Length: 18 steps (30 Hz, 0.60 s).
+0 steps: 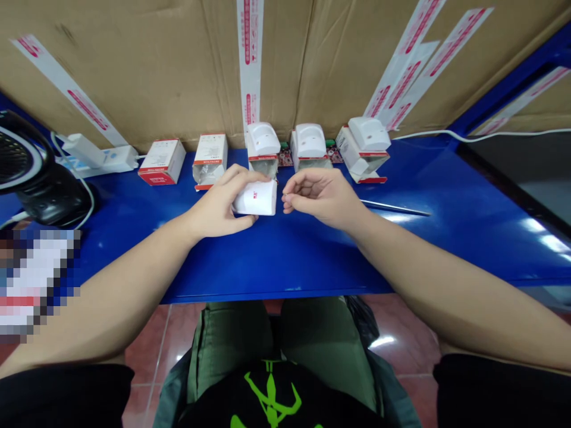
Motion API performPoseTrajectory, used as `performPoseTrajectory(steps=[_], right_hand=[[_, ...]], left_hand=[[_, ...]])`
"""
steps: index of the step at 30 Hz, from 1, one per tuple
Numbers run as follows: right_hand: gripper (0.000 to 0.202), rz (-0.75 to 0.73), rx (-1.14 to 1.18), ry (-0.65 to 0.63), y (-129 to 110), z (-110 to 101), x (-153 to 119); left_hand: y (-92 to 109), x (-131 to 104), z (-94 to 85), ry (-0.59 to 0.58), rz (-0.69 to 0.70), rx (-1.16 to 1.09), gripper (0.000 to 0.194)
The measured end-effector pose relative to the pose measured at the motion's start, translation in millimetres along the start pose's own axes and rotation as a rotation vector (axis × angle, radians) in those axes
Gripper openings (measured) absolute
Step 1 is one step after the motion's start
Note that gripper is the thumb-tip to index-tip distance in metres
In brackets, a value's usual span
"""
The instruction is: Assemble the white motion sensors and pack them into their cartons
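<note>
My left hand (227,202) grips a white plastic detector housing (259,198) with a small red mark on its face, thumb below and fingers over the top. Just right of it, apart from the housing, my right hand (314,196) is closed with thumb and fingertips pinched; whatever they hold, if anything, is too small to make out. Behind my hands, white detectors rest on small cartons: one detector (264,139), a second detector (309,141) and a third detector (369,133). Green circuit boards (333,152) show between those cartons.
A closed carton (162,161) and an open carton (210,157) stand at the back left. A black fan (40,172) and a power strip (107,160) are farther left. A screwdriver-like rod (397,207) lies right of my right hand on the blue table (276,261). Cardboard stands behind.
</note>
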State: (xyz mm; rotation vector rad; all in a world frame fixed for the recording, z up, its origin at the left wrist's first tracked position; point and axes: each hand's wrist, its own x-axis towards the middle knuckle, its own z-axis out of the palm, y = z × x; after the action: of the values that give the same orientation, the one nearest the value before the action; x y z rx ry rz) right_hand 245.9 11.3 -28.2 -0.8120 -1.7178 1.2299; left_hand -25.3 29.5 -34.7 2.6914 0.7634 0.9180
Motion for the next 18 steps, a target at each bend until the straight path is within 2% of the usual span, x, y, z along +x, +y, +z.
performPoseTrajectory(steps=[4, 10, 14, 18], right_hand=[[0.020, -0.046, -0.031, -0.036, -4.6, 6.8, -4.5], [0.014, -0.134, -0.106, 0.013, -0.9, 6.7, -4.6], [0.019, -0.120, -0.097, 0.017, -0.5, 4.3, -3.8], [0.027, -0.076, -0.043, -0.018, 1.8, 0.7, -1.2]], left_hand=[[3.6, 0.4, 2.5, -0.010, -0.009, 0.000, 0.066], [5.3, -0.4, 6.5, 0.027, 0.002, 0.023, 0.066], [6.5, -0.8, 8.5, 0.065, 0.034, 0.025, 0.064], [10.7, -0.2, 8.5, 0.072, 0.006, 0.082, 0.063]])
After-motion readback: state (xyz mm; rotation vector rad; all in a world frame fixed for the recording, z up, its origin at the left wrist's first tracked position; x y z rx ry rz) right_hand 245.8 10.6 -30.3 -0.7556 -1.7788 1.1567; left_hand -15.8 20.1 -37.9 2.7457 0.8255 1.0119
